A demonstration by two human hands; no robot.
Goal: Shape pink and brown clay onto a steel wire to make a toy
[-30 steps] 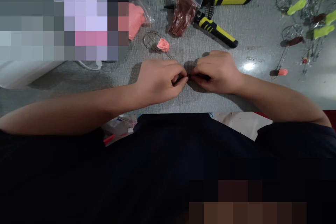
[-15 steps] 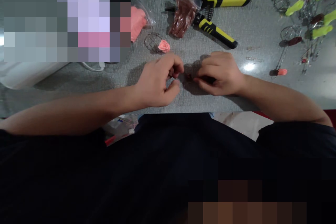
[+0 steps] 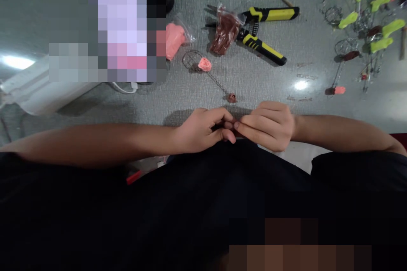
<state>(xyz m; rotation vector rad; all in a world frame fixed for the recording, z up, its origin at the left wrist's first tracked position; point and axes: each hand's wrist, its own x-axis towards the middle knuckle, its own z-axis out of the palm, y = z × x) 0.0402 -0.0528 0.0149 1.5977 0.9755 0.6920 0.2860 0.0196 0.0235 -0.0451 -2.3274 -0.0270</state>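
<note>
My left hand point(image 3: 206, 130) and my right hand point(image 3: 269, 125) meet fingertip to fingertip at the near edge of the grey table point(image 3: 286, 80). Both are curled in a pinch; what they hold is hidden between the fingers. Just beyond them lies a thin wire stem point(image 3: 218, 84) with a small brown bud point(image 3: 232, 98) at its near end, a pink rose point(image 3: 204, 64) and a round wire loop point(image 3: 190, 58) at its far end. Neither hand touches it.
Yellow-and-black pliers point(image 3: 263, 46) lie at the back, beside a bag of brown pieces point(image 3: 224, 31) and a bag of pink pieces point(image 3: 174, 39). At the right are several wire stems with green leaves point(image 3: 369, 12) and a small pink bud point(image 3: 339, 90). A white object point(image 3: 41, 91) sits left.
Both hands have drawn back toward my body to the table's near edge. The wire stem with the brown bud now lies free on the table beyond them.
</note>
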